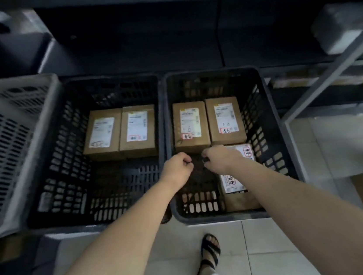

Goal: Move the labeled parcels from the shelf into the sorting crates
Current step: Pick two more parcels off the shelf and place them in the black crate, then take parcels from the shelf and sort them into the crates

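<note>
Black sandal [209, 253] on pale tile is nearest, toes just short of the right crate's [220, 219] near rim. Both arms reach in over that rim.

Left hand [177, 169] is balled up with nothing in it that I can see, over the bare middle of the crate floor. Right hand [221, 158] is curled too, over the far end of the near parcel [238, 181]. That one lies label-up in the crate's near right corner. Can't tell if the fingers are actually on it or just above.

My guess is it's parked there to start a second row. The far parcels [190, 125] sit side by side at the far end, labels up so they stay readable.

Left crate [63, 151] has the left parcels [103, 132], another pair, at its far end. Grey crate [5, 140] is just beside it on the left.

Shelf [328, 73] is off to the far right. Its slanted post runs just past the right crate's far corner, so that's something to swing around, I reckon. What's on it is too blurry to count.
</note>
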`<state>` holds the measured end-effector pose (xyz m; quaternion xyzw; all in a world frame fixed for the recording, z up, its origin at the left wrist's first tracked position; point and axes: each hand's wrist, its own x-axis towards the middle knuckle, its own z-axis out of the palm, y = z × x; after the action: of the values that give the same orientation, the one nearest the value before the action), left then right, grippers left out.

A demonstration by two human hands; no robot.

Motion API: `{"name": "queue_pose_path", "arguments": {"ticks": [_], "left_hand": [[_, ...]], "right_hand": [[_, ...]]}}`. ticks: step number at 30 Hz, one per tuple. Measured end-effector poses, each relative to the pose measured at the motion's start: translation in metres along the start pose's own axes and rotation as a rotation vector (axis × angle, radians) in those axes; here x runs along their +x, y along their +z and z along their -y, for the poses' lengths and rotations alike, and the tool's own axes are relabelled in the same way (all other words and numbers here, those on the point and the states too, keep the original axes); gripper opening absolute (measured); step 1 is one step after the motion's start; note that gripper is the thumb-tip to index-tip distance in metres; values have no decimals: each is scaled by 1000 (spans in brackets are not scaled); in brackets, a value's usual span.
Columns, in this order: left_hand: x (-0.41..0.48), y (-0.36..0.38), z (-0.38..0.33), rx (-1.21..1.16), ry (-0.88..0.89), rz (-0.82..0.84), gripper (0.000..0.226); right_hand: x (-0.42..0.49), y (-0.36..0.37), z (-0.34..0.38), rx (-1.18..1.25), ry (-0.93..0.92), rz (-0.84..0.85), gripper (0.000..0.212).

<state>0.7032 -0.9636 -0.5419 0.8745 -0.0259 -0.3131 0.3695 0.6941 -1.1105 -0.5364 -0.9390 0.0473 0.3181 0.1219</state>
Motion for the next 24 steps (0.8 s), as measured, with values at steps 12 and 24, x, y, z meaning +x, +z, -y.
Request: {"name": "queue_pose_path", "arguments": {"ticks": [12,24], "left_hand": [[-211,-226,31,287,127,-467,3],[-472,-431,80,395,-127,-1071,8]], "right_hand": [[-134,-98,228,-128,-349,-352,40],[-281,-183,517,-247,-1032,-689,34]]}}
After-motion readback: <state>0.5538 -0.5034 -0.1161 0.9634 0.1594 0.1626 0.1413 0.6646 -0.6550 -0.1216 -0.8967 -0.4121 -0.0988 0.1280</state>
